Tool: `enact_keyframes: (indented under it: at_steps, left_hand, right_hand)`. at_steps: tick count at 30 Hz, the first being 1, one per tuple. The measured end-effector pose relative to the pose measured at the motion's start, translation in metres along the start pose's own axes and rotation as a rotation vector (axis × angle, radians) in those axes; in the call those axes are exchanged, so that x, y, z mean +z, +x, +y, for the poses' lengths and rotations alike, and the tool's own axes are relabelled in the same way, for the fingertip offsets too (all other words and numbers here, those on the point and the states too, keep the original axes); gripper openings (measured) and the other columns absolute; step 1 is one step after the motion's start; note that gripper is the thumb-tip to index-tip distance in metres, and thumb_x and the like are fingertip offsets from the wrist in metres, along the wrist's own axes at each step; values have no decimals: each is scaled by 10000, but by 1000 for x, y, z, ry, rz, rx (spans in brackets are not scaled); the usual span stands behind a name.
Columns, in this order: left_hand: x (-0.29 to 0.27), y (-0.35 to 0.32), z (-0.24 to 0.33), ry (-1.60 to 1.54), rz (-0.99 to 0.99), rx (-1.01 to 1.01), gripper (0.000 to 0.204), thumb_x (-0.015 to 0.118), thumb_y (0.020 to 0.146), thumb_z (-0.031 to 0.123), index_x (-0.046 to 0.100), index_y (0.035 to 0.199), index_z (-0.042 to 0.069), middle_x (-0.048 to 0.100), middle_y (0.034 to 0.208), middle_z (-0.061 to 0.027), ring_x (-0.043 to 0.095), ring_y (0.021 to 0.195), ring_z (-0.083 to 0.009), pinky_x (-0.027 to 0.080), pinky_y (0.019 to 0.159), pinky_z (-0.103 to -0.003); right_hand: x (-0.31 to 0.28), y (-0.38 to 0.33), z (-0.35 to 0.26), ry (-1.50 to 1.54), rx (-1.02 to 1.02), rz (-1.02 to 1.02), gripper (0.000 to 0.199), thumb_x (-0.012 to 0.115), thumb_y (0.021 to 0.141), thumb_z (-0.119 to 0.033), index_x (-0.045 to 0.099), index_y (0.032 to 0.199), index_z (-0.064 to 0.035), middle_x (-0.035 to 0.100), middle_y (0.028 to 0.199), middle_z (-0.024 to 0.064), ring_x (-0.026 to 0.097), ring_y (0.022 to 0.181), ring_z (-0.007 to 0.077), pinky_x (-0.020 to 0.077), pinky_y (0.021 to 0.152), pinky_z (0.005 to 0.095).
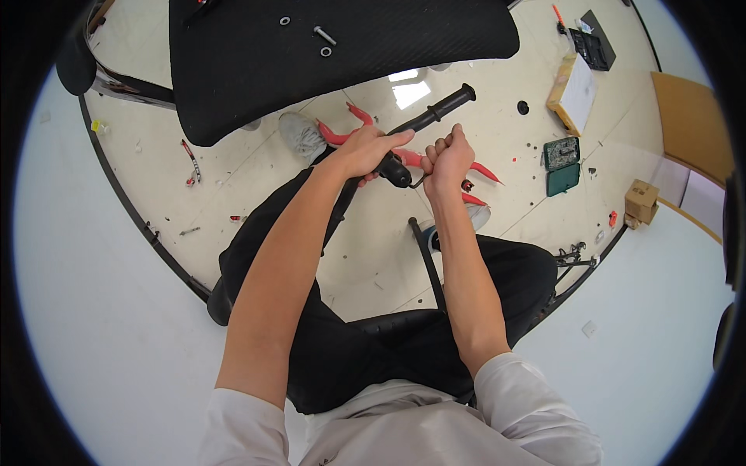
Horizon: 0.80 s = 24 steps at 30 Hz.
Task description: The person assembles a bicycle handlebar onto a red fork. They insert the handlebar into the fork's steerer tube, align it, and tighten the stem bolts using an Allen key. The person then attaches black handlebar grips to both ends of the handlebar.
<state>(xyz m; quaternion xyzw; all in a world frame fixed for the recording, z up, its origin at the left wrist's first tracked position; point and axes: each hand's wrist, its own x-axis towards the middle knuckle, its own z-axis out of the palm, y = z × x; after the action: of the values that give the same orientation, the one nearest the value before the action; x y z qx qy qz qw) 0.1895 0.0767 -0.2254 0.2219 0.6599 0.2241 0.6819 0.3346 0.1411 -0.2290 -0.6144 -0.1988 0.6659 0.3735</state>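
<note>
My left hand (361, 151) is wrapped around a black bar with a ribbed grip (451, 102) that points up to the right. The bar's lower part (336, 217) runs down between my knees. Just below my left hand, a rounded black fitting (395, 171) sits on the bar. My right hand (449, 161) is closed in a fist beside it. From the fist, a thin bent black piece (419, 183) reaches toward the fitting; whether it is a hex key or a cable I cannot tell. Red curved prongs (332, 133) show behind both hands, partly hidden.
A black padded seat (233, 85) ahead bears a bolt (325, 36) and two washers (325, 52). On the floor at right lie an open green case (562, 180) of small parts, a white-topped box (573, 93) and a black toolbox (590, 48). A carton (641, 202) stands farther right.
</note>
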Motion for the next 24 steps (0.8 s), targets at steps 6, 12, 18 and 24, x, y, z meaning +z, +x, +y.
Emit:
enact_keyframes:
  at_steps: [6,12,18,24]
  left_hand:
    - [1,2,-1,-3,12,3,619,561,885,651,581,797,39,483,525,-19,457,379,-112,348,337,-279]
    - [2,2,0,8,21,6,613,559,895,642,598,819,35,492,531,-20,453,377,-107,352,339,-272]
    - [1,5,-3,18,11,-3,615,555,899,638,621,836,29,498,530,-20,456,375,-105,351,341,-267]
    - [1,4,-4,10,12,12,605,549,905,625,635,863,28,497,527,-17,455,379,-104,352,344,-266]
  right_hand:
    - [11,-4,0,-122,-61,0,401,457,1019,-286,357,680,-96,305,552,-32,267,425,77,201,363,268]
    - [10,9,12,-443,-328,42,505,435,1023,-292,463,637,34,474,548,97,413,480,197,353,494,402]
    - [18,2,12,-614,-393,86,543,422,1026,-298,515,660,93,522,550,167,458,526,266,376,581,461]
    - [24,-9,16,-650,-515,35,536,426,1025,-293,533,669,94,540,563,178,481,526,265,388,580,459]
